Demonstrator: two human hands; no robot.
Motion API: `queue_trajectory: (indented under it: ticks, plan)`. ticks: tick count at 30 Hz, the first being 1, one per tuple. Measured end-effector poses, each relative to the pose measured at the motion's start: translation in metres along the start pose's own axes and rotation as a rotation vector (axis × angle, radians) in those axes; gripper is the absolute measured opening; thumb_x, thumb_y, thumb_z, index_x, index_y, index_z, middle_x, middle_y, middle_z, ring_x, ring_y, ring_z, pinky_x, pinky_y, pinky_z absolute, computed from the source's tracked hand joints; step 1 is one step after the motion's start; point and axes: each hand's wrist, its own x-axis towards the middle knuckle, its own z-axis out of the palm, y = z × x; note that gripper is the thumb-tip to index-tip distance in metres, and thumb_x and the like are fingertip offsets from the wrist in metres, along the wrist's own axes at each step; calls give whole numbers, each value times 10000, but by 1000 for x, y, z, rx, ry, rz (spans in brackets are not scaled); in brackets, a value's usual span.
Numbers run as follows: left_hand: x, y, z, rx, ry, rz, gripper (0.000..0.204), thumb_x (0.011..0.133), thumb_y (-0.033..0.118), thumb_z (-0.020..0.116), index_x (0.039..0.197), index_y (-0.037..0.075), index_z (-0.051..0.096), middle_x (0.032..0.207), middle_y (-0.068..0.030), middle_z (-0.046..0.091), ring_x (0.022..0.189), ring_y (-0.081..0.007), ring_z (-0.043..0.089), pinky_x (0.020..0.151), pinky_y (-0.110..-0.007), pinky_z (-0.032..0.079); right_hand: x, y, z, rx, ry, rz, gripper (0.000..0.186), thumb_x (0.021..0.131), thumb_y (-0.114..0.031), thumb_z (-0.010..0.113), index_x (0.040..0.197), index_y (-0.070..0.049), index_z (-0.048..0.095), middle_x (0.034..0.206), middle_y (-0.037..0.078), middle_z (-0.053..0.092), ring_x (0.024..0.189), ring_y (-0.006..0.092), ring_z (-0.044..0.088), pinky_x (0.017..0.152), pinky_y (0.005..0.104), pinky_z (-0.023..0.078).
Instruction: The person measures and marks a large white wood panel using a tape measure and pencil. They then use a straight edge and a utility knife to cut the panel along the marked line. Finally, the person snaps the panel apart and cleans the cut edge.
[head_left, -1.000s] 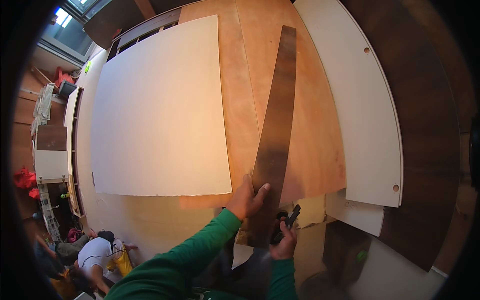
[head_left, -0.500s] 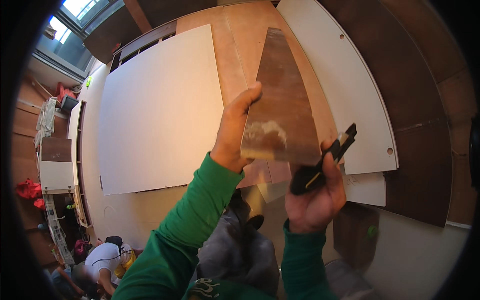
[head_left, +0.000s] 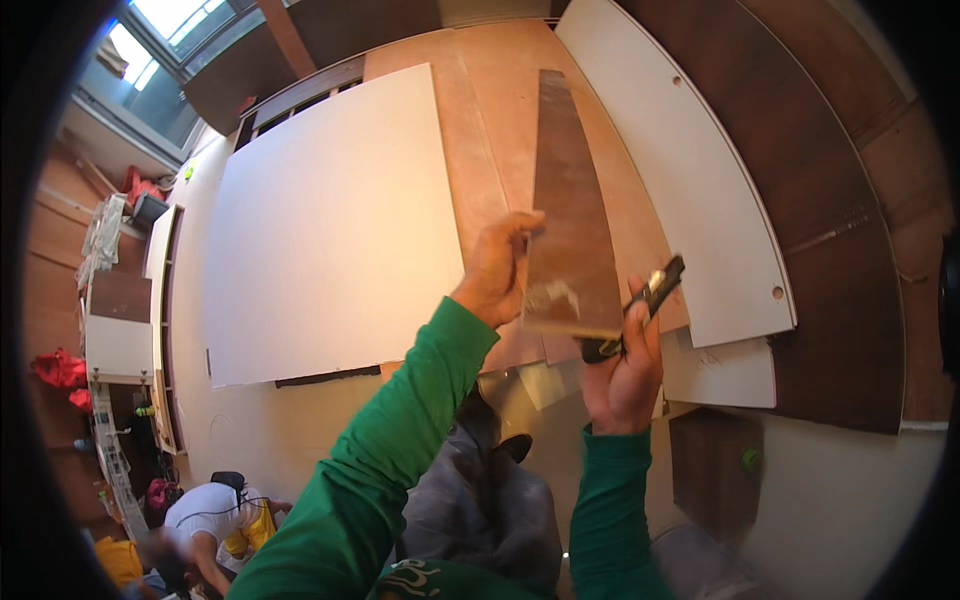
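Observation:
My left hand [head_left: 492, 270] is closed on the left edge of a long brown wooden board [head_left: 575, 210], its thumb on the upper face. The board narrows away from me and has a pale, scuffed patch close to its near end. My right hand [head_left: 625, 385] is closed around a black utility knife [head_left: 657, 288] that slants up to the right, beside the board's near right corner. Part of the knife's body is hidden behind my fingers and the board; I cannot make out whether a blade is out.
Beyond my left arm lies a large white panel [head_left: 330, 230] on reddish plywood sheets [head_left: 480, 130]. A long white board with holes [head_left: 690, 170] and dark brown panels [head_left: 830, 220] lie at right. A brown box-like piece [head_left: 715, 470] stands lower right. Another person [head_left: 205, 515] bends down at lower left.
The board has shifted slightly right and away from me, and it looks narrower. My right hand with the knife has moved a little left. The other person has shifted slightly.

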Motion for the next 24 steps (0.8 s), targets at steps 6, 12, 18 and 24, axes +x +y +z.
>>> queue_trajectory:
  ticks: [6,12,18,24]
  plan:
    - [76,-69,-77,158,193,-181,551,942,474,600,1206,-9,620,1110,-154,696,991,-265,687,878,-375,554,-12,58,-84,-38,256,283,409,1004,-306,611,1288,-25,529,1176,95,620,1075,215,620,933,383,511]
    - [141,-84,-136,753,678,-149,759,827,609,691,1185,-59,662,1118,-231,702,1034,-333,681,876,-411,533,-20,111,-124,-559,437,236,367,853,-287,812,984,-35,581,870,-13,540,812,146,569,773,304,493]
    - [105,-123,-169,821,757,115,755,809,653,697,1025,-70,724,993,-280,712,992,-362,694,853,-429,522,-52,155,-138,-1106,600,40,471,768,-372,882,868,-45,558,784,-25,522,705,125,515,701,285,452]
    - [46,-101,-212,875,910,252,709,844,636,682,938,-66,717,845,-247,711,822,-328,694,760,-418,526,-71,198,-146,-1026,418,179,467,786,-376,867,888,-48,551,793,-5,547,723,124,529,719,292,467]
